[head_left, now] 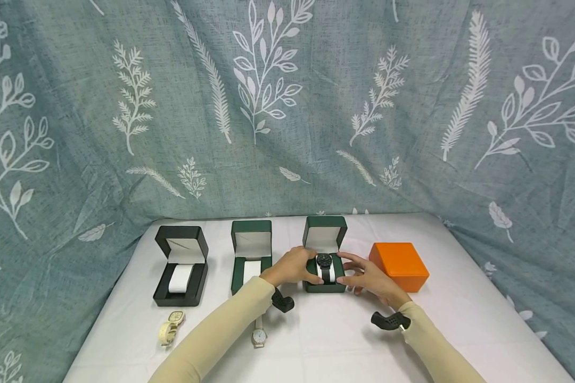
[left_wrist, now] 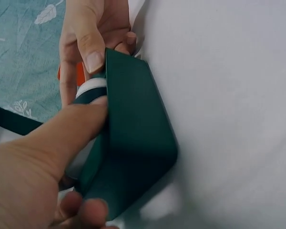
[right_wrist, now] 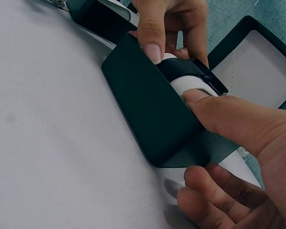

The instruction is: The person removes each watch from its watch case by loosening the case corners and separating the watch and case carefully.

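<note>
A black watch (head_left: pixel 324 260) is strapped round a white cushion (head_left: pixel 333 272), which sits in an open green watch box (head_left: pixel 326 288). My left hand (head_left: pixel 293 267) grips the cushion's left end, its thumb at the front and a finger behind. At the right end, my right hand (head_left: pixel 371 277) holds the cushion in the same way. In the right wrist view, the right thumb (right_wrist: pixel 229 112) presses on the white cushion just inside the front wall, while other fingers curl outside the box. The left wrist view shows the left thumb (left_wrist: pixel 71 126) at the watch strap.
A closed orange box (head_left: pixel 399 267) stands right of the hands. Leftward are another open green box (head_left: pixel 251 234) and an open black box (head_left: pixel 181 266), both with white cushions. A gold-toned watch (head_left: pixel 170 329) and a pale-strapped watch (head_left: pixel 259 336) lie nearer on the white tablecloth.
</note>
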The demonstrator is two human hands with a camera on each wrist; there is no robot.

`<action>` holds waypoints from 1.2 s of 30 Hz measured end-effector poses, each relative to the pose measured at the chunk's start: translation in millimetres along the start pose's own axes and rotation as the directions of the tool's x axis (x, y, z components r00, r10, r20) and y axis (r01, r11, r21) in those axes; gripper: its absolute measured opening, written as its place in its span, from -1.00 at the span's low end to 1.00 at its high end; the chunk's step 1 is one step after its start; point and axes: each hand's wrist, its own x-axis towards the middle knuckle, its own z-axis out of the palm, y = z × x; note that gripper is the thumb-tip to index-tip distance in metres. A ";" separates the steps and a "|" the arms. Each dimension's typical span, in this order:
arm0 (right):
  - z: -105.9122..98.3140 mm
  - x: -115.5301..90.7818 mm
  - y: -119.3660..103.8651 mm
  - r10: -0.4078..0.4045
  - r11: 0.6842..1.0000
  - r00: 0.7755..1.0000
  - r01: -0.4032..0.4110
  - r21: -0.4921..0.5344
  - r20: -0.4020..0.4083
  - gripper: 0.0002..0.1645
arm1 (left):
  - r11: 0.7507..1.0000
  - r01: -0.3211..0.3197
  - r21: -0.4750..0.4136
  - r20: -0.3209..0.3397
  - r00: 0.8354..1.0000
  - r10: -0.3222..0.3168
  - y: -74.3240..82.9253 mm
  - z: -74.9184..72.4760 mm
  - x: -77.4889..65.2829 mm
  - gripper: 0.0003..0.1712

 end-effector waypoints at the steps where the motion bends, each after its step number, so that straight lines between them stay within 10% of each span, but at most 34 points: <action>1: -0.1 -0.3 -0.1 0.002 1.000 1.000 -0.002 -0.002 -0.002 0.00 | 1.000 -0.008 -0.004 -0.009 1.000 0.008 -0.4 -0.3 0.3 -0.12; 36: 0.1 -2.1 1.2 0.004 1.000 1.000 -0.004 0.006 -0.005 0.01 | 0.987 -0.153 -0.039 -0.144 0.979 0.146 -10.8 7.5 0.0 -0.15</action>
